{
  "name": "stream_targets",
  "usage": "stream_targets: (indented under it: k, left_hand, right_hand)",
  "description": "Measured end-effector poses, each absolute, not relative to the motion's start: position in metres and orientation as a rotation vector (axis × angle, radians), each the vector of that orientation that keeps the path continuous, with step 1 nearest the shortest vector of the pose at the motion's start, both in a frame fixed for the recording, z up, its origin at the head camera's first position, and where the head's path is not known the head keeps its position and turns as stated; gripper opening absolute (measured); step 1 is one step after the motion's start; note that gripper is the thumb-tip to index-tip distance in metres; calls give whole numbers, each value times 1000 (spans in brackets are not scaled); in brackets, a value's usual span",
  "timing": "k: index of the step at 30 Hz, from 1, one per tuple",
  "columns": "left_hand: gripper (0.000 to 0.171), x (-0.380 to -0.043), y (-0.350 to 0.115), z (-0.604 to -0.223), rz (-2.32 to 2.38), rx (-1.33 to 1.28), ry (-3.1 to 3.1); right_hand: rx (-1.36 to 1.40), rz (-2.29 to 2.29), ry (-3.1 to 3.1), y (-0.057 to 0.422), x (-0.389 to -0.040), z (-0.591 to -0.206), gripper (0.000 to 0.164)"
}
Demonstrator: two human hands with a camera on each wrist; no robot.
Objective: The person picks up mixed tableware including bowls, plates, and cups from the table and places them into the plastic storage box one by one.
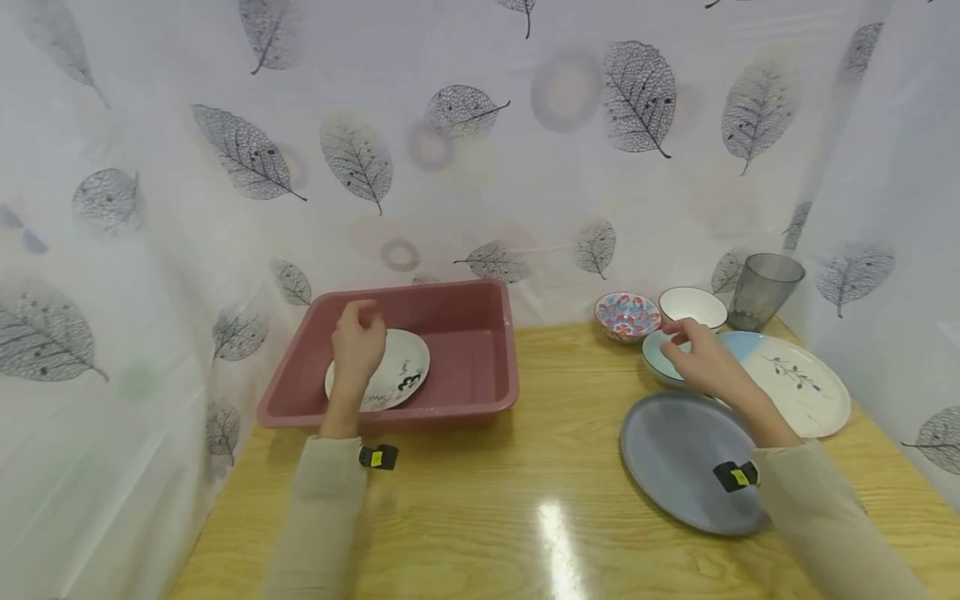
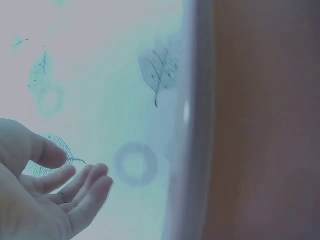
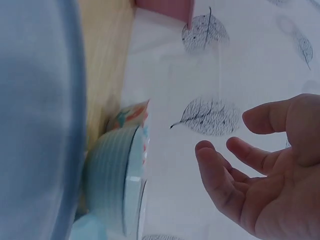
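My left hand [image 1: 358, 343] hovers over the pink basin [image 1: 480, 367], its fingers loosely curved and nothing in them. Beneath it, a white plate [image 1: 405, 367] with dark markings lies in the basin's left part, partly covered by the hand. On the right side, my right hand [image 1: 701, 354] is in the air beside the light blue bowl [image 1: 658, 358], hiding some of it. The right wrist view shows that hand's fingers [image 3: 215, 175] relaxed and apart, holding nothing. Below the right forearm lies a grey-blue plate [image 1: 675, 458].
A red-and-blue patterned bowl [image 1: 628, 315], a white bowl [image 1: 693, 307] and a grey tumbler [image 1: 763, 292] stand at the back right. An oval plate [image 1: 813, 383] with a sprig design lies at the right edge. Leaf-printed curtain [image 1: 480, 192] surrounds the wooden table [image 1: 465, 508].
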State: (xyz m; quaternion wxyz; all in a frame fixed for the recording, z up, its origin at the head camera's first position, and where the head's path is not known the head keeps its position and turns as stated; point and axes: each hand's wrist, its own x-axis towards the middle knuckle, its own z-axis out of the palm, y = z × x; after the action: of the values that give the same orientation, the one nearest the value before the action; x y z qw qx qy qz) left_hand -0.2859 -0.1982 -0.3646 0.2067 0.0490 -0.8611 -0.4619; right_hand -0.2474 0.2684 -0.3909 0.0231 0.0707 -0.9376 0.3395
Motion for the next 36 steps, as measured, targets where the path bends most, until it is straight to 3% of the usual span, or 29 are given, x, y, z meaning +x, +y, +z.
stream_targets:
  k: [10, 18, 36]
  left_hand:
    - [31, -288, -170, -372, -1608, 101, -2214]
    - [31, -291, -153, -375, -1749, 91, -2210]
    - [31, -292, -145, -381, -1839, 134, -2239]
  right_hand:
    - [113, 1202, -2981, 331, -209, -405, 47]
    - [-10, 1272, -3101, 373, -185, -414, 40]
    - [-159, 1220, -3376, 390, -182, -446, 27]
